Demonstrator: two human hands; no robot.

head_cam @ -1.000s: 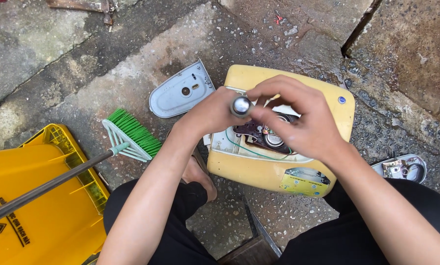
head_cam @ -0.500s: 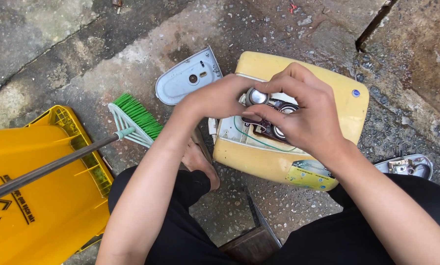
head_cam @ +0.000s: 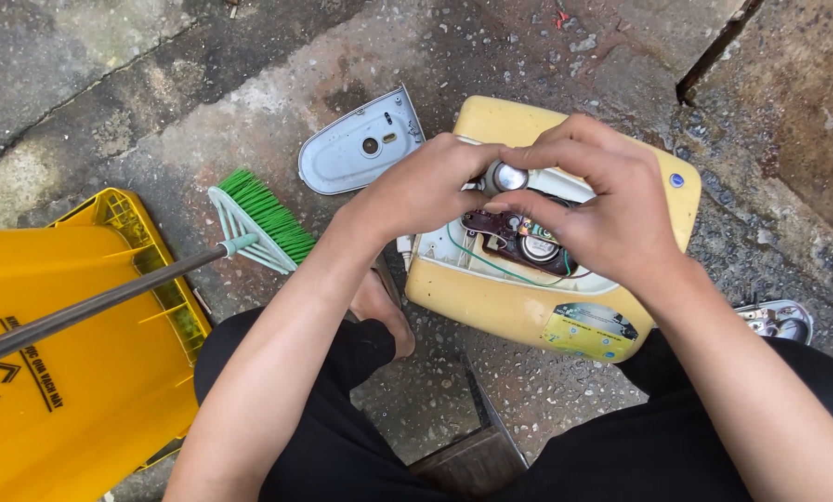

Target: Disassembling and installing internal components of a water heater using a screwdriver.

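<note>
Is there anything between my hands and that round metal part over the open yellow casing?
Nothing visible does. The left hand and right hand both already touch the round metal part with their fingertips, above the open yellow casing. The brown circuit board and wires lie below it, inside the casing.

Both hands sit right over the open yellow appliance casing (head_cam: 565, 307), so most of its inside is hidden. The left hand (head_cam: 426, 186) and right hand (head_cam: 602, 209) close around a small shiny metal part (head_cam: 507, 176), and only its rounded top shows. The dark circuit board (head_cam: 514, 240) runs under the right hand's fingers. At nine o'clock, the yellow bin (head_cam: 72, 372) and broom handle (head_cam: 91, 307) are cut by the edge. At four o'clock, a small grey piece (head_cam: 777, 321) sits half behind the right forearm.
</note>
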